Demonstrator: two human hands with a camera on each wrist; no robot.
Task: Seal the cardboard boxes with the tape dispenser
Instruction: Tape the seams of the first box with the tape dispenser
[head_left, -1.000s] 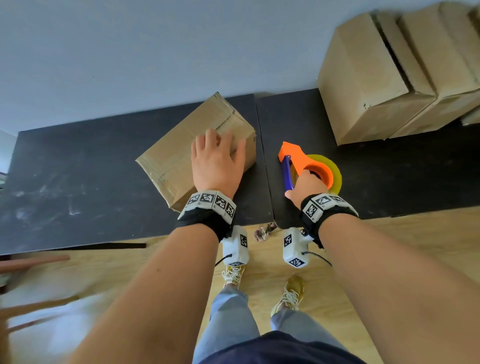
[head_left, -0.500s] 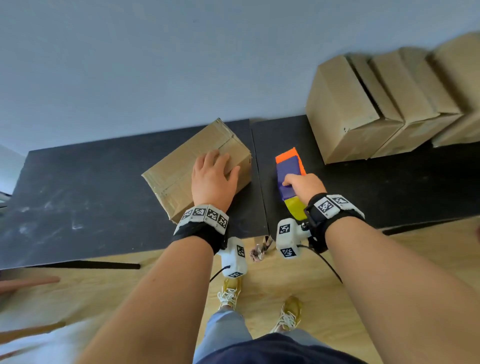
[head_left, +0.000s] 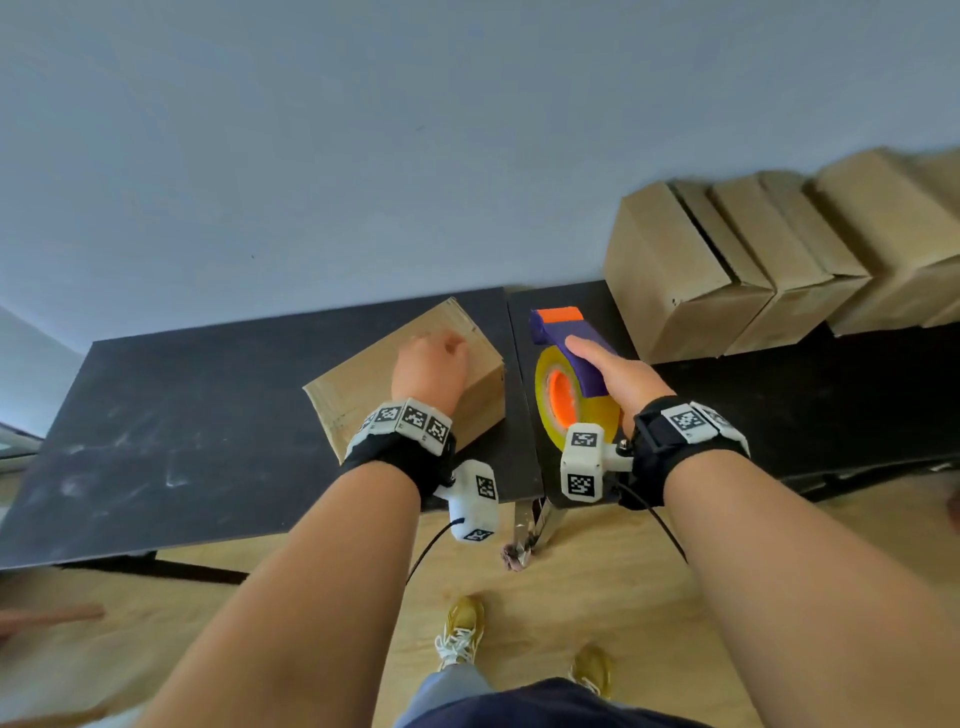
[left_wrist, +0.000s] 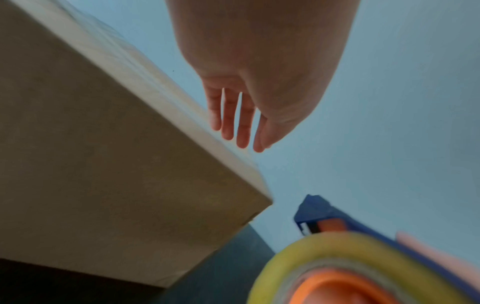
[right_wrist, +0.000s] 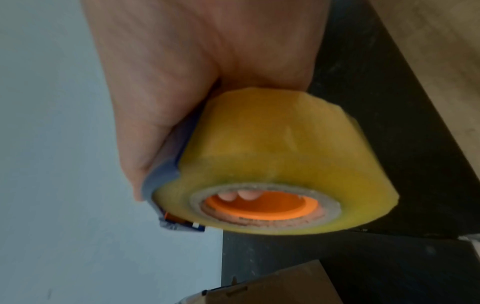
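A small closed cardboard box (head_left: 358, 389) lies skewed on the black table (head_left: 182, 415). My left hand (head_left: 431, 364) lies over its top near the far right corner. In the left wrist view its fingers (left_wrist: 228, 123) are straight and reach past the box (left_wrist: 103, 164) edge. My right hand (head_left: 618, 379) grips the tape dispenser (head_left: 571, 338), purple with an orange tip, lifted just right of the box. Its yellow tape roll (head_left: 550, 410) stands on edge facing left. In the right wrist view, fingertips show through the orange core of the roll (right_wrist: 272, 164).
Several larger cardboard boxes (head_left: 727, 270) are stacked at the back right against the grey wall. A seam (head_left: 511, 389) splits the table into two tops between box and dispenser. Wooden floor (head_left: 597, 582) and my feet are below the near edge.
My right hand picked the dispenser up off the table and turned it so the roll stands on edge. My left hand stayed on the box, sliding slightly toward its far corner.
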